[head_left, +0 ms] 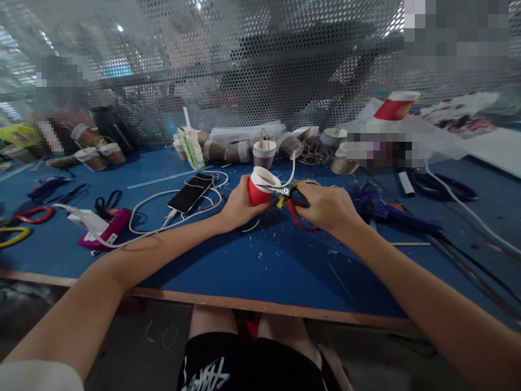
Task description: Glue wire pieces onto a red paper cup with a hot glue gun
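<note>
My left hand point(241, 205) is wrapped round a red paper cup point(258, 194) with a white rim, tilted with its mouth up and toward the right. In my right hand point(325, 203) is a pair of scissors point(299, 206) with red and yellow-black handles. Their blades are apart and reach the cup's rim from the right. A thin white strip point(292, 169) curls up from the cut edge beside the blades. Another pale curved scrap point(251, 225) lies on the blue table below the cup.
A phone point(191, 193) with a white cable lies left, near a magenta power strip point(108, 228). At right is a blue glue gun point(391, 212). Twine-wrapped cups point(264, 153) and a drink carton point(192, 146) line the back before a perforated metal screen point(260, 65).
</note>
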### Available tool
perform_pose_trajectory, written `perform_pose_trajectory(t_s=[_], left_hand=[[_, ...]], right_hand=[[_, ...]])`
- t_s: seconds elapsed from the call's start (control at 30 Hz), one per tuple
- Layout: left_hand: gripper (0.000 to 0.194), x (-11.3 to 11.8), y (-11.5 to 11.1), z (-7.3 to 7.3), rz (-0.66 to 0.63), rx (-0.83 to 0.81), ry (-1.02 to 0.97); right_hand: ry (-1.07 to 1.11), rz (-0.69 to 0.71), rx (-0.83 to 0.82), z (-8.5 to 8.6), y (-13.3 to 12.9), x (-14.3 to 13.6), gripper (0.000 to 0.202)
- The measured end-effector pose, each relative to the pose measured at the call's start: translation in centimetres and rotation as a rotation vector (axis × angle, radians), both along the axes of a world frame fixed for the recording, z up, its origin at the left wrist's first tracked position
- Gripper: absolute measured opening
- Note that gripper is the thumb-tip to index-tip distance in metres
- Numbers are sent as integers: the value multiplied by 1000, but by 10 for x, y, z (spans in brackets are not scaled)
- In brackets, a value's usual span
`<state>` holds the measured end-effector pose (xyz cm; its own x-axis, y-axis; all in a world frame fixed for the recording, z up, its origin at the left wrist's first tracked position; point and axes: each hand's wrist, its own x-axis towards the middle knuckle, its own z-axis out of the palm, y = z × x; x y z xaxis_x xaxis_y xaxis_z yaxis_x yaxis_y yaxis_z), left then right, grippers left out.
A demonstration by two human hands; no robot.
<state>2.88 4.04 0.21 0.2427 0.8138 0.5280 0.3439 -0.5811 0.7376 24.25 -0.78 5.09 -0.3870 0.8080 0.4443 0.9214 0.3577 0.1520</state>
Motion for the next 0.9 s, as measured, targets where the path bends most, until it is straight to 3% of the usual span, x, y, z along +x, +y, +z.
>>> perform_pose_trajectory(t_s=[0.7, 0.9], left_hand=[[75, 0, -1, -4, 113, 64, 121], [75, -3, 1, 1, 7, 60, -8]], right_hand=[[-19, -34, 15, 3, -4, -4, 35], [64, 54, -5, 0, 6, 8, 32]])
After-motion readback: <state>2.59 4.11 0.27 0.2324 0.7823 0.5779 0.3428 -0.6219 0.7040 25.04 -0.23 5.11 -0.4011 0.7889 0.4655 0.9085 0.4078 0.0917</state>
